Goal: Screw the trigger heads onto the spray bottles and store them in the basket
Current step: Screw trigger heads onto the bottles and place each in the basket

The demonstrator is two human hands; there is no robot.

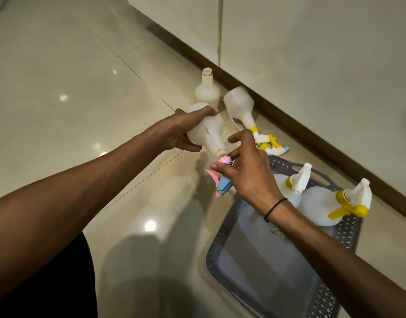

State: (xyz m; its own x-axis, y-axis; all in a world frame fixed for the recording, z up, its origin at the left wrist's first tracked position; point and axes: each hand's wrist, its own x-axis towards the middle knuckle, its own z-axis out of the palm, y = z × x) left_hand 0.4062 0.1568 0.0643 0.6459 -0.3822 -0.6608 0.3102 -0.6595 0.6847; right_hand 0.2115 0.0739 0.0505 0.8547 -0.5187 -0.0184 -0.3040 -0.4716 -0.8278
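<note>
Head view: we note the left hand [186, 129] grasping the body of a white bottle [206, 131] held tilted above the floor [59, 65], neck toward the person. The right hand [245, 166] pinches a pink and blue trigger head [292, 180] at that neck; we cannot tell how far it is threaded. The grey basket [349, 235], on the floor to the right, holds two bottles with yellow and white heads [321, 205]. Beyond the hands, one uncapped bottle [207, 90] stands upright and another bottle [239, 104] lies on its side by the baseboard [289, 111].
</note>
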